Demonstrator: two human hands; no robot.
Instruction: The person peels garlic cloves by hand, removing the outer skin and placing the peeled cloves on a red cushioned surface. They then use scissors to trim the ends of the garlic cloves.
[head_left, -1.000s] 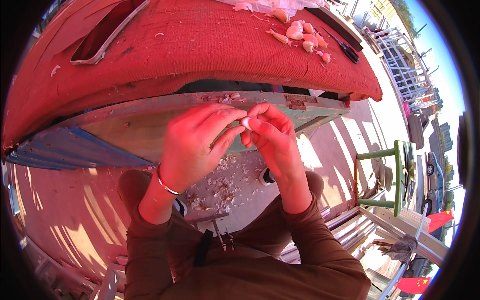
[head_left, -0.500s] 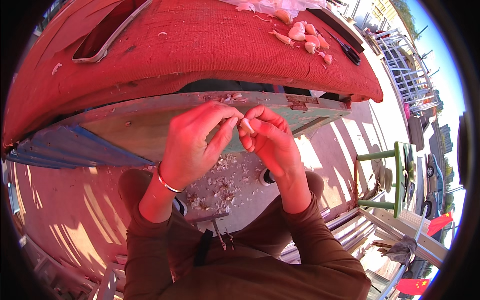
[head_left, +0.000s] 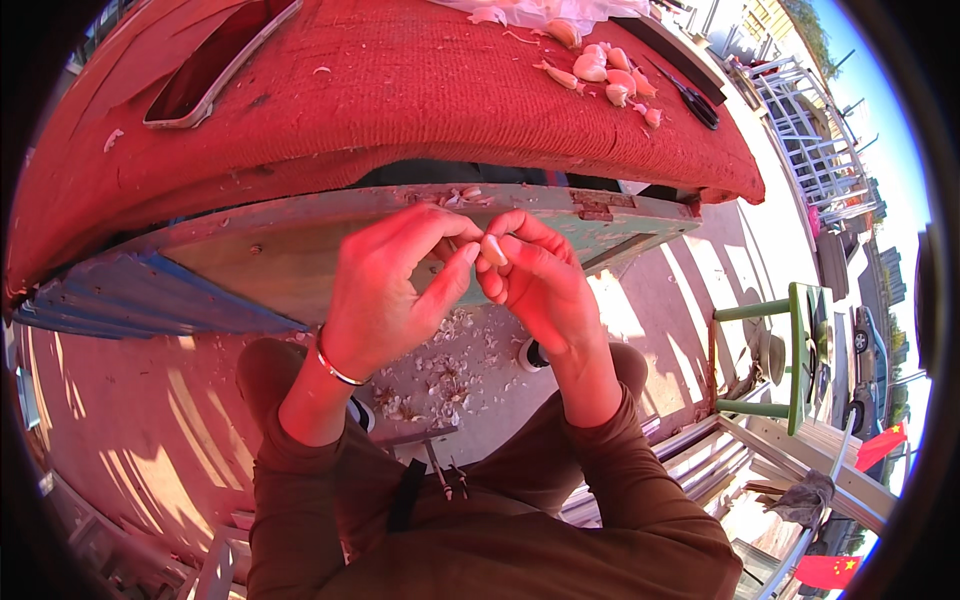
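Between the thumb and fingers of my right hand (head_left: pixel 550 290) is a pale garlic clove (head_left: pixel 494 250), held in front of the table's edge. My left hand (head_left: pixel 390 280), with a bracelet (head_left: pixel 335 368) at its wrist, reaches the clove's left side. Its thumb and forefinger are bent close together there; whether a scrap of skin is between them is too small to tell. Several garlic cloves (head_left: pixel 592 68) lie in a loose group on the red cloth (head_left: pixel 400 90) beyond my hands. Scissors (head_left: pixel 697 103) with dark handles lie just right of them.
A phone (head_left: pixel 215 65) rests at the cloth's far left, and a white plastic bag (head_left: pixel 545 10) at the back. Garlic skins (head_left: pixel 445 385) litter the ground between my legs. A green-framed chair (head_left: pixel 797 360) stands at the right, by stacked pale metal lengths (head_left: pixel 700 455).
My left thumb and forefinger have shifted slightly at the clove, the thumb tip a little lower. My right hand keeps its hold almost unmoved.
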